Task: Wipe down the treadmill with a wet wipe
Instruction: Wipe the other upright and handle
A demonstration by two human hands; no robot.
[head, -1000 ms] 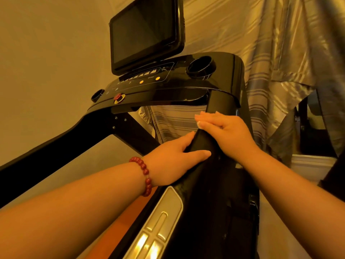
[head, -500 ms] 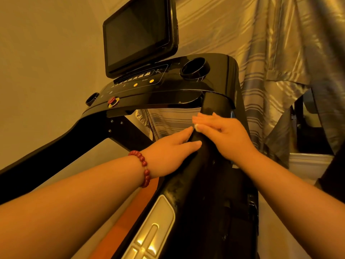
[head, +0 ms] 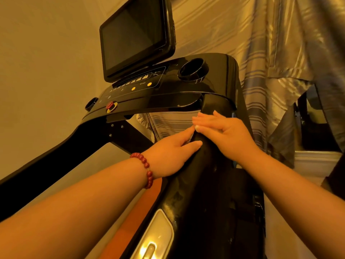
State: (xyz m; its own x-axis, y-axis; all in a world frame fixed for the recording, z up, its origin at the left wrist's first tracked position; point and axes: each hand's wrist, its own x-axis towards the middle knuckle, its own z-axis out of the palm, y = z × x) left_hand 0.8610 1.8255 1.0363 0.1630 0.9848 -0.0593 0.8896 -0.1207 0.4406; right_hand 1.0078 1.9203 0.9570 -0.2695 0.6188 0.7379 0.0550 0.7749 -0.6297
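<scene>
– Hands first: where are they?

– Both on the treadmill [head: 214, 212], up on its black right handrail [head: 203, 165], just below the console [head: 168, 98]. The left hand [head: 171, 156] lies against the inner side of the rail with fingers stretched out straight and the thumb along the top. It grips nothing.

– And the other one?

– The right hand [head: 225, 133] is laid across the rail from the outer side, fingers flat and close together, pressing down. Its fingertips reach just past the left forefinger, almost touching it.

– So where is the wet wipe [head: 197, 128]?

– Under the right fingers, against the rail. Only a small pale edge shows at the fingertips. The rest is covered by the hand.

– Anything on the wrists?

– A bracelet [head: 145, 169] of dark red beads on the left one.

– What else is in view?

– A dark screen [head: 134, 38] stands tilted on the console, with a round cup holder [head: 193, 71] to its right and a red knob [head: 110, 105] near the console's front left edge. A silver panel [head: 156, 236] is set into the rail lower down, near the bottom of the view. Behind the machine hangs a shiny striped curtain [head: 270, 53], and a plain wall [head: 46, 53] fills the left side.
</scene>
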